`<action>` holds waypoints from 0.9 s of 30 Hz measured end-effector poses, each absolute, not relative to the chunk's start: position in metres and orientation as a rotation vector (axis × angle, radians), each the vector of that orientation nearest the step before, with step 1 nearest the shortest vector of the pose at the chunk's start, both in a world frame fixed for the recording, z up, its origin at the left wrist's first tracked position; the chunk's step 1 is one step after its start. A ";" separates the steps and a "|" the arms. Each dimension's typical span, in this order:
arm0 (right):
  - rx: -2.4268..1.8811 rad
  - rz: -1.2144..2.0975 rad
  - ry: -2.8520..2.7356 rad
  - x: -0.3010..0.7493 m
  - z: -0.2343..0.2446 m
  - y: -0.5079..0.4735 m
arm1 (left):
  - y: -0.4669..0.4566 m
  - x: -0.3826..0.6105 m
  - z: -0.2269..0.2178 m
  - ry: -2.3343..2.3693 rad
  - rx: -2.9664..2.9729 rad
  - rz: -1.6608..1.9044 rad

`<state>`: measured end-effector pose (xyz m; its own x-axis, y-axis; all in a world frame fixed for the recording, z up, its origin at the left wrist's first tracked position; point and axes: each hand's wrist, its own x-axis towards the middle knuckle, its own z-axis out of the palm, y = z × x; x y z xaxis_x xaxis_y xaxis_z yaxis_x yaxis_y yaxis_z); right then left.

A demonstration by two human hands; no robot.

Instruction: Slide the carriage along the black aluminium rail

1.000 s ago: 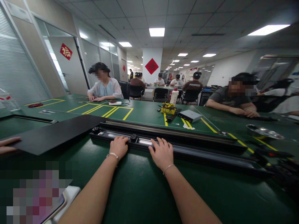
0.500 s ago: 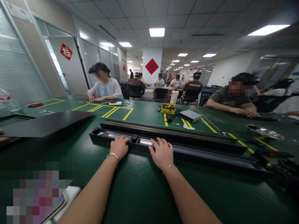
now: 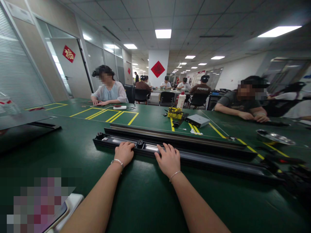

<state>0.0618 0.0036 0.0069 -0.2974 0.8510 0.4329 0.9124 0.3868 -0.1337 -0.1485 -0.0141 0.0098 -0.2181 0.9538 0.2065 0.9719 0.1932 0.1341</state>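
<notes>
a yellow box (image 3: pixel 175 113) and grey box (image 3: pixel 197 120) sit on the green surface (image 3: pixel 145 194) beyond the long black rail (image 3: pixel 206 158). my left grip (image 3: pixel 124 153) curls on its near edge, clasp unclear; my right grip (image 3: pixel 168 160) lies flat and open on it.

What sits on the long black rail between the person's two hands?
In the head view, a small black round fitting sits on the rail between left hand and right hand.

green table (image 3: pixel 145 200) | on it: black rail (image 3: pixel 206 159), grey box (image 3: pixel 198 120), metal dish (image 3: pixel 275 137)
</notes>
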 end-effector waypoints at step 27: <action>-1.545 -0.185 -2.224 0.061 0.008 0.003 | -0.020 -0.139 0.016 -2.228 -1.855 -0.537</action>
